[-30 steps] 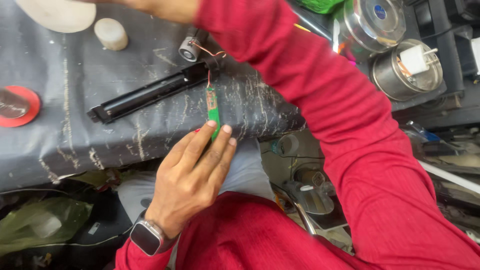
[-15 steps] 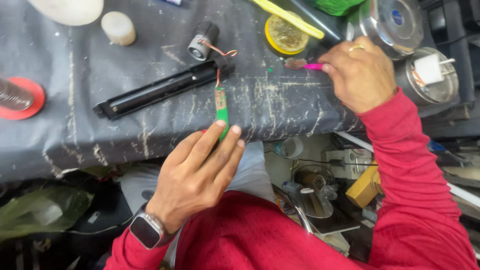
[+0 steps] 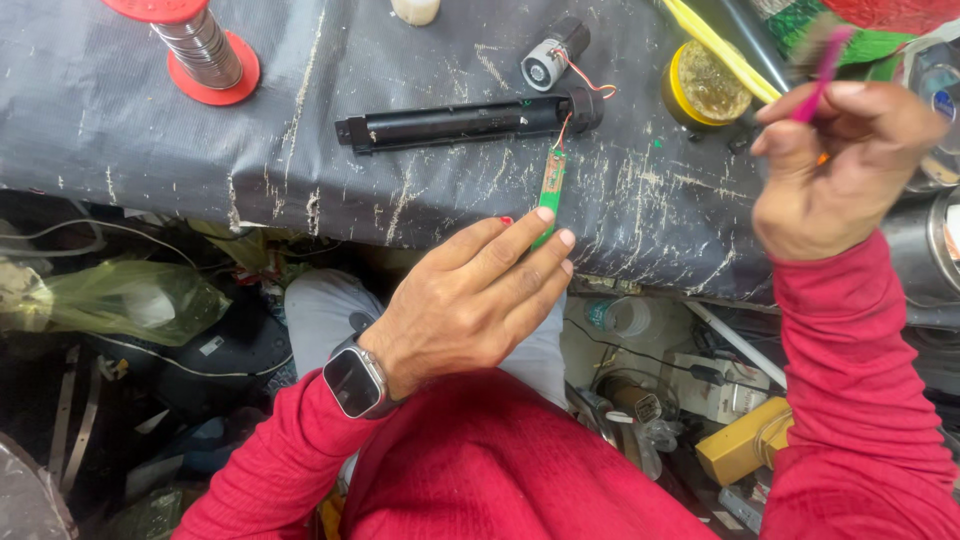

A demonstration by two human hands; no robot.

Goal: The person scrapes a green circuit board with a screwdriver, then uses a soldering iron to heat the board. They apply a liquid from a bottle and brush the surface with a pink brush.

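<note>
The left hand (image 3: pixel 470 300) lay at the near edge of the tabletop (image 3: pixel 150 130), its fingers (image 3: pixel 520 235) stretched forward and pressed down on the near end of a narrow green circuit board (image 3: pixel 550 185), pinning it flat rather than gripping it. The board's long axis ran almost straight from near to far, leaning slightly to the right at the far end, so most of its length stuck out beyond the fingertips toward the far side. From that far end thin red wires (image 3: pixel 566 125) led up to a long black tube (image 3: pixel 465 122), which lay crosswise, left to right, just beyond the board; more wire ran on to a small grey motor (image 3: pixel 548 58) farther back. The right hand (image 3: pixel 835 160) was raised well to the right of the board, its fingers clenched around a thin pink-handled tool (image 3: pixel 822 80) whose tip was blurred and pointed up and away. So the left hand was touching the board, while the right was well apart from it, with a round yellow tin (image 3: pixel 705 90) lying between the two on the tabletop. A red-based spool of wire (image 3: pixel 200 45) stood far to the left, clear of both hands.
</note>
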